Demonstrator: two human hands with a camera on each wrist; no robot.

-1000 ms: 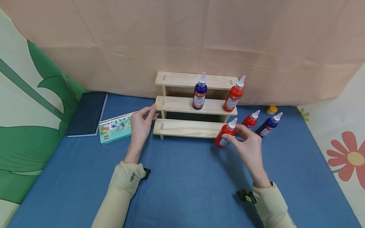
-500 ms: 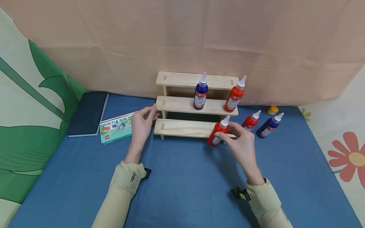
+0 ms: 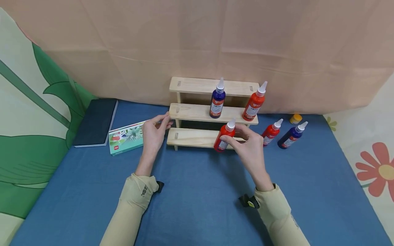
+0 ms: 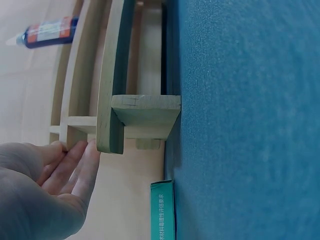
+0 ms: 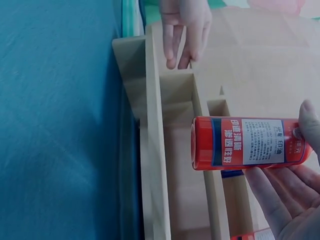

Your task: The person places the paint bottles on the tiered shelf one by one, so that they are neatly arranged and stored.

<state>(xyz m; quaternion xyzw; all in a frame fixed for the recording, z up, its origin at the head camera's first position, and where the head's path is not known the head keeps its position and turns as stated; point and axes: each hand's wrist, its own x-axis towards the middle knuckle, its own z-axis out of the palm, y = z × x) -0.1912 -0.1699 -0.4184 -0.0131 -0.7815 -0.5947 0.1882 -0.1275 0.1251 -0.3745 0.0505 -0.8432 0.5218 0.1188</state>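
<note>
My right hand [image 3: 248, 150] pinches a red squeeze bottle [image 5: 247, 142] with a white pointed cap, between thumb and fingers. It hangs slightly tilted at the front of the lowest step of a three-tier wooden shelf [image 3: 191, 136]. With thumb and fingertips my left hand [image 3: 154, 135] pinches the left end of the shelf's middle tier, as the left wrist view also shows. On that tier stand a blue bottle [image 3: 217, 104] near the centre and another red bottle [image 3: 254, 104] at the right end.
Right of the shelf stand a smaller-looking red bottle [image 3: 271, 132] and a blue bottle [image 3: 291, 136], with a yellow round object [image 3: 296, 119] behind them. A green box [image 3: 126, 138] and a dark notebook [image 3: 96, 121] lie at the left on the blue cloth [image 3: 197, 198].
My right hand has carried the red bottle leftward and slightly up, along the front of the lowest step. My left hand has stayed at the middle tier's end.
</note>
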